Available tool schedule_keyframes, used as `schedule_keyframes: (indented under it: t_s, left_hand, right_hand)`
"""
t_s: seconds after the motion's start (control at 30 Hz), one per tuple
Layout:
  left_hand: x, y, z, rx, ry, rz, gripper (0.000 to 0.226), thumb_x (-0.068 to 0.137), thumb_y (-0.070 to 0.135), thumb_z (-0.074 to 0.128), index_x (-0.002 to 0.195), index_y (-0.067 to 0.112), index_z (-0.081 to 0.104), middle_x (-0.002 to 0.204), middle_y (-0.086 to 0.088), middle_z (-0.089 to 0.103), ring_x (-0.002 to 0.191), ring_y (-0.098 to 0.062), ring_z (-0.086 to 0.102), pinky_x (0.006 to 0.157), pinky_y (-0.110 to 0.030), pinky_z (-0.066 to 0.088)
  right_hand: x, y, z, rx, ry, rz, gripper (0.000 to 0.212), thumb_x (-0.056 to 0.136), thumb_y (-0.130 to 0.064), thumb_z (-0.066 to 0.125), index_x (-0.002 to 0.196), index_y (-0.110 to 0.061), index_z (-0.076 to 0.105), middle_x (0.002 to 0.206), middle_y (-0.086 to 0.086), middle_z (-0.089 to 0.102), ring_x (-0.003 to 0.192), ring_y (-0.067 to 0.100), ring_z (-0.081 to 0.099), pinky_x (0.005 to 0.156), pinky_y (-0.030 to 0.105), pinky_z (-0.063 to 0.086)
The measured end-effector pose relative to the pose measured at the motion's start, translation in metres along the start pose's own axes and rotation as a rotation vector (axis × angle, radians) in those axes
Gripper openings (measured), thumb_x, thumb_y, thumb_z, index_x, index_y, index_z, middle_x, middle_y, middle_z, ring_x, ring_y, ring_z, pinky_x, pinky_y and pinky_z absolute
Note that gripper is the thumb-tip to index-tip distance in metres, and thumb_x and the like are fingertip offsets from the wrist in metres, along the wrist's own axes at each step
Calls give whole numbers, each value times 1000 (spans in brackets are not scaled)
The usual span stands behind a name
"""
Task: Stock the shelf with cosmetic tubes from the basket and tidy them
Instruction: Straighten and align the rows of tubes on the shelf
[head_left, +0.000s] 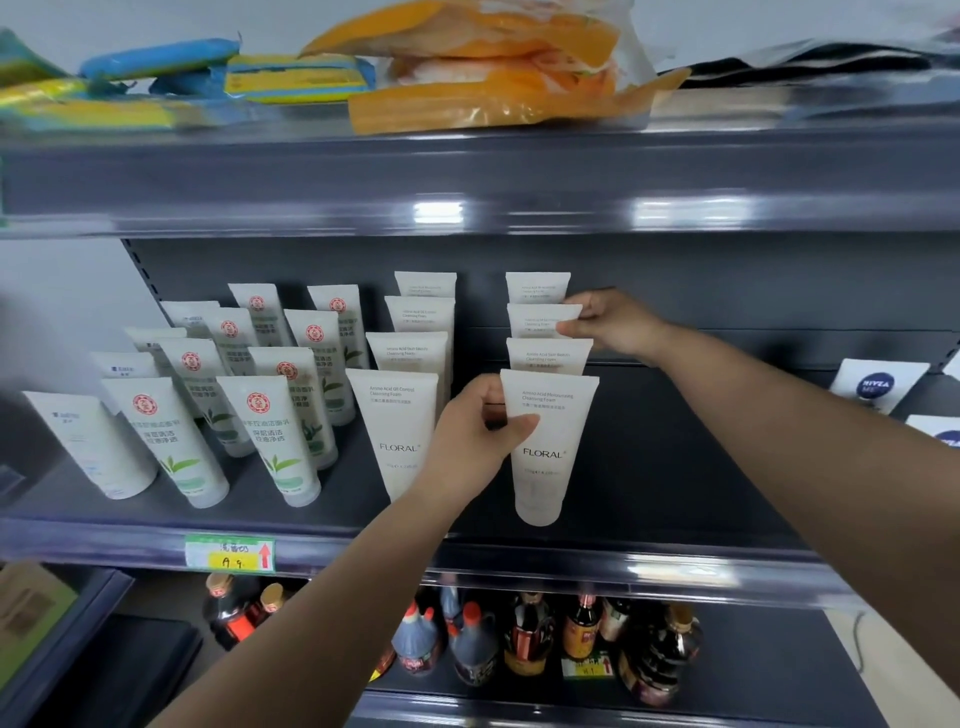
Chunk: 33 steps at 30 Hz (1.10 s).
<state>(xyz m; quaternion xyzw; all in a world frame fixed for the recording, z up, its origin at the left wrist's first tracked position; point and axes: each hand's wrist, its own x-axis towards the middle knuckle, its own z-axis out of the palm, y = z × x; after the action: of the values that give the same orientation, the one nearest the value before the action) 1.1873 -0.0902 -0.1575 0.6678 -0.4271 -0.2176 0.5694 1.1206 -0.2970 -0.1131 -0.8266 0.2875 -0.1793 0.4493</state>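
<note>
nivea tube (878, 385) half cut by right edge; small print on tubes unreadable.

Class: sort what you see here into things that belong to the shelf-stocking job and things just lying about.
Job: front FLORAL tube; third FLORAL tube back; left hand; right hand.
Lying about: sauce bottles; orange packets; NIVEA tube.

On the middle shelf (675, 467), two files of Floral tubes (553, 447) stand right of the tea-leaf tubes (270, 441); sauce bottles (524, 639) sit below.
</note>
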Motion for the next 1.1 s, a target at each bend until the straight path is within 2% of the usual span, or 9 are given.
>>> schedule_keyframes:
  t_s: [0.2,0.33,0.4,0.57,0.67,0.77,0.87,0.97,1.1]
  left_hand:
    - [-3,15,-9,75,84,-1,64,80,18,71,136,12,40,123,-1,56,113,-9,52,101,-22,41]
    - [-13,39,-37,308,140,241,51,82,20,68,129,16,49,117,12,50,108,1,46,88,5,31]
    - [-11,47,-61,488,139,359,40,82,21,68,120,17,56,110,15,49,106,1,44,85,5,28]
    - [13,40,-115,787,-109,280,33,79,24,71,110,16,61,102,10,55,99,-7,51,87,-19,39]
    - [26,34,-130,881,-290,232,25,80,22,70,104,17,63,98,11,58,96,-7,53,84,-21,40]
    - [33,32,-133,899,-442,200,7,82,22,68,84,18,63,86,3,63,84,-14,57,78,-31,45]
    - [37,33,-133,891,-526,149,28,83,22,67,64,32,49,69,10,51,68,-11,53,66,-29,41]
    - [40,35,-134,840,-571,83,25,83,21,67,65,29,53,73,8,53,65,-19,61,66,-33,48]
    - [42,34,-134,809,-622,86,12,84,18,66,75,19,59,80,2,58,63,-13,60,64,-29,49]
  right_hand:
    - [-8,-15,-7,-68,129,-63,28,90,-10,58,118,-7,59,107,1,60,95,7,56,68,-3,39]
    - [-33,-34,-5,-105,310,-239,19,90,-14,58,108,-11,62,99,-2,61,83,8,56,67,-5,37]
    - [-53,-45,-1,-232,347,-349,10,86,-18,63,95,-16,64,90,-3,62,78,9,55,65,1,38]
    - [-93,-68,18,-638,77,-435,17,81,-32,69,87,-16,67,75,-12,59,63,0,53,68,10,43]
    - [-96,-70,30,-825,-43,-356,23,81,-40,65,94,-21,66,85,-14,62,80,7,55,79,30,49]
    - [-94,-67,37,-857,-140,-249,29,81,-38,67,102,-18,64,100,-5,66,96,16,58,85,35,47]
    - [-90,-62,37,-851,-191,-202,29,79,-31,70,96,-9,63,99,3,66,97,22,58,85,36,46]
    - [-89,-63,35,-783,-221,-169,17,78,-25,72,80,-12,60,93,5,67,89,20,59,79,32,45]
    - [-91,-66,35,-729,-247,-154,13,76,-21,74,78,-14,64,81,1,67,74,10,58,67,25,43]
